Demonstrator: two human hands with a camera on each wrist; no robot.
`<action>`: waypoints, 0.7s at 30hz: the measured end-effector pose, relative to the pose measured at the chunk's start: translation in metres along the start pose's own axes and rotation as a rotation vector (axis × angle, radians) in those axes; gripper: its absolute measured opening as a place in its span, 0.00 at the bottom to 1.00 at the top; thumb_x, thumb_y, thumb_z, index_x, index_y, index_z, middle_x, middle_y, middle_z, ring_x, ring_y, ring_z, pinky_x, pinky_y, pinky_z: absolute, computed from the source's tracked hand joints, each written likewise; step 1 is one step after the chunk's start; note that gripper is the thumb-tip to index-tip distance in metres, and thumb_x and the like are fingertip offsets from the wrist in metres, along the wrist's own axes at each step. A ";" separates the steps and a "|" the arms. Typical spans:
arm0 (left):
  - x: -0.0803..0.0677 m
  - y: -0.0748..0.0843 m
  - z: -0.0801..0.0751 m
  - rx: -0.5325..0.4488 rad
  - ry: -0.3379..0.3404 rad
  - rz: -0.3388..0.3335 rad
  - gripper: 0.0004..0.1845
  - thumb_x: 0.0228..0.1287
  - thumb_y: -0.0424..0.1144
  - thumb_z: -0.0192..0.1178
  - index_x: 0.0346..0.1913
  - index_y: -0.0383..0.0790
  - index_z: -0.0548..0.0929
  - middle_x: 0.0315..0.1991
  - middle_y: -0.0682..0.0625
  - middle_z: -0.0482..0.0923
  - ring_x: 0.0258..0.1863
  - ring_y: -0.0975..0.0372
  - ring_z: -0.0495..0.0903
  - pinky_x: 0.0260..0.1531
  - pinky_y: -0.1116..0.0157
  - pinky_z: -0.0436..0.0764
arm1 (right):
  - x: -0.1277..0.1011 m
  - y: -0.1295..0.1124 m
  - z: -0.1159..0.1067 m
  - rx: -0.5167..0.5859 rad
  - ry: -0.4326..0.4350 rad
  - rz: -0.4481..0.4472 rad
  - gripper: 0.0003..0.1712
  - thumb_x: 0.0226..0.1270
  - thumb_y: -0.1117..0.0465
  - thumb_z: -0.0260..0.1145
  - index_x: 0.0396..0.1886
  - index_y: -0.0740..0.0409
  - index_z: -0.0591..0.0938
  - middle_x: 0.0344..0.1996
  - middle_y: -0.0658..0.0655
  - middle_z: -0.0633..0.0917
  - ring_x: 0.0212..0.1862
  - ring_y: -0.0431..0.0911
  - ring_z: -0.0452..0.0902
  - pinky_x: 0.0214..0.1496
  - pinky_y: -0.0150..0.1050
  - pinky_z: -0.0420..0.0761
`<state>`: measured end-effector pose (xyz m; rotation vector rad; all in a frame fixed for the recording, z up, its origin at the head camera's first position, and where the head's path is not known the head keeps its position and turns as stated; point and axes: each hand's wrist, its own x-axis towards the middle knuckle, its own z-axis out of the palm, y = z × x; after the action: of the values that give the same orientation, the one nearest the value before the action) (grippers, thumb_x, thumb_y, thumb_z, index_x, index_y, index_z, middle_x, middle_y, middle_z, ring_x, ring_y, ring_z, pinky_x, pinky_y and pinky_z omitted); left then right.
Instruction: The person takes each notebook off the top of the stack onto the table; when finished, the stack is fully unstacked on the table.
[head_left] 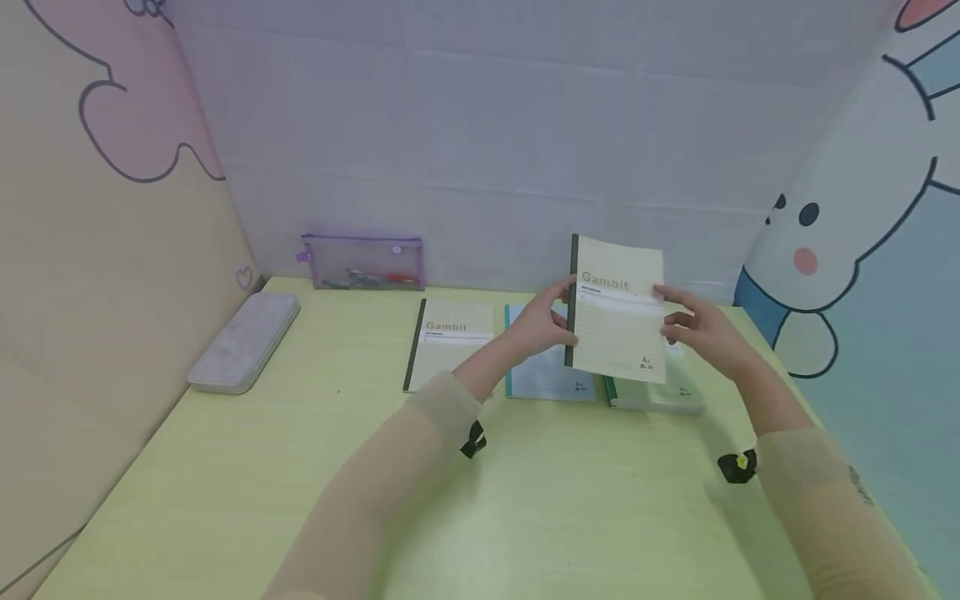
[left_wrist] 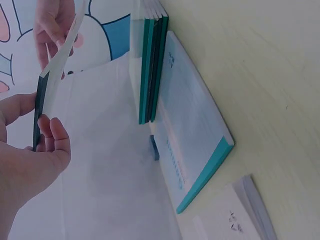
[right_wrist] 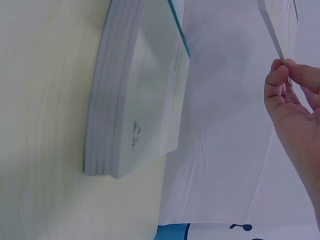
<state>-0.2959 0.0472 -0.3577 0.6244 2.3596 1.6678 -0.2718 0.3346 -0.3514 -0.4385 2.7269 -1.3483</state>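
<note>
Lifted: cream notebook (head_left: pixel 618 310), upright, clear of the table.
Left hand (head_left: pixel 542 325): pinches spine edge.
Right hand (head_left: pixel 701 329): fingertips pinch opposite edge.
Remaining flat: stack (head_left: pixel 656 393) (right), two others left.

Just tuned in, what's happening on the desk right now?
A person holds a cream Gambit notebook up off the yellow desk with both hands: the left hand grips its dark spine edge, the right hand pinches the opposite edge. Below it lie another Gambit notebook, a blue notebook and a stack of green-spined notebooks. A grey case and a purple mesh pouch sit further left.
</note>
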 end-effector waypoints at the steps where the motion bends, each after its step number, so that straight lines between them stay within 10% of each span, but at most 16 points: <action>1: -0.001 0.001 -0.005 0.001 0.007 0.004 0.52 0.48 0.24 0.69 0.74 0.53 0.54 0.60 0.50 0.67 0.33 0.63 0.77 0.30 0.68 0.79 | 0.002 -0.005 0.002 0.010 0.018 0.001 0.36 0.69 0.59 0.59 0.74 0.49 0.56 0.66 0.60 0.63 0.46 0.35 0.72 0.41 0.26 0.76; 9: -0.014 0.009 -0.048 -0.017 0.042 0.025 0.51 0.50 0.26 0.68 0.73 0.58 0.53 0.63 0.52 0.64 0.35 0.62 0.74 0.33 0.68 0.77 | 0.015 -0.034 0.022 0.119 0.159 -0.066 0.32 0.67 0.57 0.62 0.69 0.53 0.65 0.56 0.56 0.75 0.46 0.35 0.75 0.44 0.25 0.77; 21: -0.041 0.014 -0.109 -0.044 0.105 0.025 0.50 0.51 0.26 0.67 0.72 0.63 0.55 0.64 0.53 0.62 0.34 0.62 0.73 0.36 0.66 0.75 | 0.037 -0.079 0.054 0.200 -0.029 -0.156 0.44 0.60 0.63 0.69 0.73 0.41 0.59 0.72 0.47 0.55 0.49 0.44 0.71 0.41 0.29 0.79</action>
<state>-0.2976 -0.0606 -0.3103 0.5733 2.3879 1.8003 -0.2795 0.2377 -0.3201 -0.6596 2.5463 -1.6181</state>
